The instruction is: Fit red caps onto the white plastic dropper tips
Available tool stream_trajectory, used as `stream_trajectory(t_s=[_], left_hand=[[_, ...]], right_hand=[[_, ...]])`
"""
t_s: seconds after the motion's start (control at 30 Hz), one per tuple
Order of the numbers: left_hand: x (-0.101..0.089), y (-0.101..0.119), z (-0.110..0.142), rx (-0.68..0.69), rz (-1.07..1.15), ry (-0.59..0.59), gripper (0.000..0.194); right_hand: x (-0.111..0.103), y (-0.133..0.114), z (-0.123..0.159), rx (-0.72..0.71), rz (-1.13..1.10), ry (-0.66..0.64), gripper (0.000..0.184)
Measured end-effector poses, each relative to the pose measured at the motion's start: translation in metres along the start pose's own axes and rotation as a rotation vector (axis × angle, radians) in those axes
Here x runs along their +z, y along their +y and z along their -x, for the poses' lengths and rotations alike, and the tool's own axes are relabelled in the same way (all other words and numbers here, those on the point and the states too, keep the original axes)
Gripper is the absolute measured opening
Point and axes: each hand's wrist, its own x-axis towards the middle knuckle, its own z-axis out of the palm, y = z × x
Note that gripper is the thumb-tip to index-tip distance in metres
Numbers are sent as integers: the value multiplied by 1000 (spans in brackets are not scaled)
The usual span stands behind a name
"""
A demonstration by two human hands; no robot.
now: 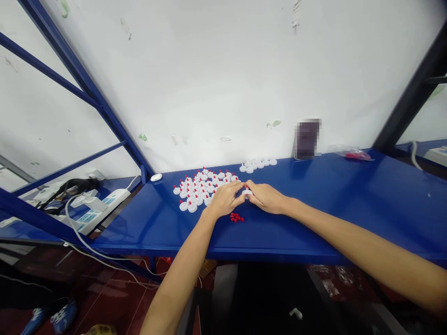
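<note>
My left hand (226,199) and my right hand (267,197) meet over the middle of the blue table. Between their fingertips they grip one white round cap (247,191) with a red tip at its top. Just in front of my hands lies a small pile of loose red tips (236,217). To the left, many white caps with red tips (197,188) stand close together, partly hidden by my left hand. Behind my hands sits a group of plain white caps (257,164), with no red on them.
The blue table (349,200) runs along a white wall. A dark, blurred-out object (307,139) leans on the wall. A plastic bag with red pieces (356,154) lies far right, a small white case (156,177) far left. Power strips (101,211) and cables are left, beside a blue frame.
</note>
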Motion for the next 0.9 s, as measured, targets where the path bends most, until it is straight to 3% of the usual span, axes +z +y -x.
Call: stream_trajectory(t_s=[0.57, 0.9], left_hand=[[0, 1, 4, -5, 76, 16, 29], [1, -2, 5, -107, 42, 143, 49]], right_hand=[[1, -7, 4, 11, -103, -31, 13], [6, 0, -1, 44, -312, 134, 28]])
